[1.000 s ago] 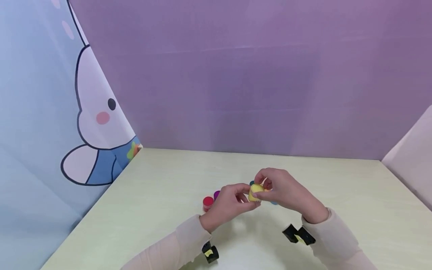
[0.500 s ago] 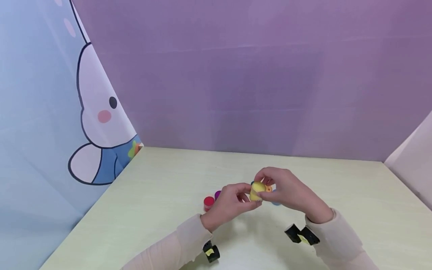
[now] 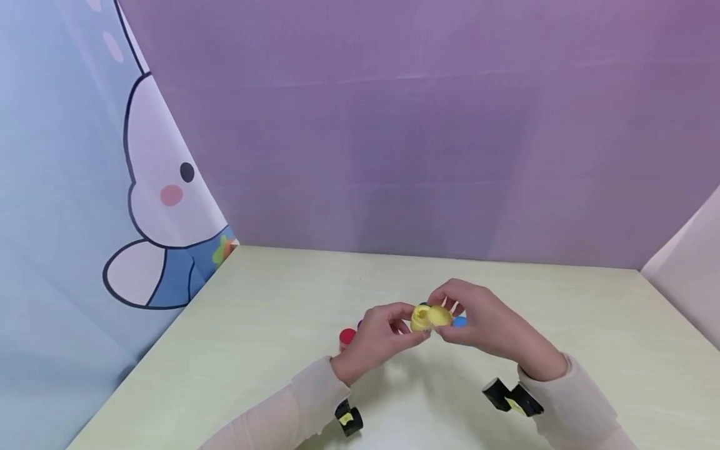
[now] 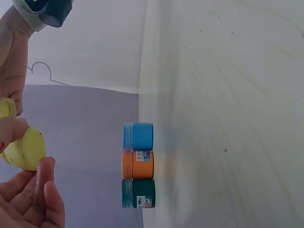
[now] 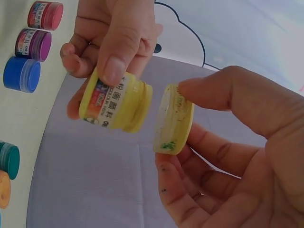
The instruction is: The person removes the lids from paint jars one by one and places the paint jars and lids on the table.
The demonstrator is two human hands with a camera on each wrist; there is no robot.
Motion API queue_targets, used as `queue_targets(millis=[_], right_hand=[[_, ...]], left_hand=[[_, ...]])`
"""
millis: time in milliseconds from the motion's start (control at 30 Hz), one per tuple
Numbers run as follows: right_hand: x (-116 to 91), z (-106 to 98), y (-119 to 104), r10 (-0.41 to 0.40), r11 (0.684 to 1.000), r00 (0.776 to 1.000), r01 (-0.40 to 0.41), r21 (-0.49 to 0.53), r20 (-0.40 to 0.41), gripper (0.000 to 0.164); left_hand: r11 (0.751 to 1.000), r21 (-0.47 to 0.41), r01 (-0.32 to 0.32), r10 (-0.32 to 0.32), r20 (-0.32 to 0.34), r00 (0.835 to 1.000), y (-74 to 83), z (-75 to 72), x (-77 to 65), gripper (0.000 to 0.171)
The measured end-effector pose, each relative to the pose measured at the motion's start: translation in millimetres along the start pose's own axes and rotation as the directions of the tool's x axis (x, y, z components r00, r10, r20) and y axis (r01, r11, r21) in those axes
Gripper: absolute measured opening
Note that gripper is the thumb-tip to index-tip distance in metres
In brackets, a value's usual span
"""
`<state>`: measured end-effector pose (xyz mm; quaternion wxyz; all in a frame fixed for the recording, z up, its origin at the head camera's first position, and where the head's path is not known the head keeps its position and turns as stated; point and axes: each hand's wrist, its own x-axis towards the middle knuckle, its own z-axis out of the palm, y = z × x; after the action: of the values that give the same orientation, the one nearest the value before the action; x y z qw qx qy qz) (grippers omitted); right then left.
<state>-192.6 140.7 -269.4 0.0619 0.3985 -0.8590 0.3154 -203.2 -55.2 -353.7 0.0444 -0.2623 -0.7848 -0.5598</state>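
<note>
A small yellow paint jar (image 5: 116, 102) with a printed label is gripped by my left hand (image 3: 378, 337), thumb across the label. My right hand (image 3: 484, 322) pinches the yellow lid (image 5: 175, 118) between thumb and fingers. In the right wrist view a gap separates the lid from the jar's threaded neck, and green specks mark the lid's side. The head view shows the jar's open mouth tilted toward the camera, with the lid at its right. Both are held above the pale table (image 3: 281, 300).
In the left wrist view, blue (image 4: 142, 136), orange (image 4: 142, 164) and green jars (image 4: 142, 193) stand in a row. Red (image 5: 45, 15), purple (image 5: 33, 45) and dark blue jars (image 5: 22, 74) form another row in the right wrist view. A purple backdrop (image 3: 427, 156) rises behind the table.
The lid has come off the jar; my right hand has moved slightly right with it. My left hand still grips the jar, now tilted with its mouth showing.
</note>
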Motion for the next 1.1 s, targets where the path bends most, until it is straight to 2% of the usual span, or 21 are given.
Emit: queue_targets(millis=[467,667,800,1000,1100], right_hand=[[-15,3,-1,-0.057,0.998,0.989,0.061,-0.026,0.135,0.023],[-18,6,-1,-0.002,1.0,0.97,0.008,-0.022,0.244,0.021],[-20,13,2,0.05,0.999,0.95,-0.047,-0.016,0.307,0.022],[-24,31,9,0.142,0.989,0.888,-0.14,-0.037,0.437,0.022],[-25,42,11,0.157,0.988,0.883,-0.144,-0.063,0.443,0.023]], left_hand=[[1.0,0.013,0.023,-0.023,-0.003,1.0,0.6,-4.0,3.7,0.028],[1.0,0.029,0.003,-0.003,-0.009,1.0,1.9,-5.9,3.6,0.027],[0.999,0.036,0.025,-0.025,-0.011,1.0,1.8,-7.1,2.7,0.028],[0.998,0.043,0.055,-0.054,-0.016,0.998,1.4,-6.8,2.9,0.03],[0.997,0.035,0.069,-0.068,-0.018,0.997,1.9,-6.3,3.4,0.031]])
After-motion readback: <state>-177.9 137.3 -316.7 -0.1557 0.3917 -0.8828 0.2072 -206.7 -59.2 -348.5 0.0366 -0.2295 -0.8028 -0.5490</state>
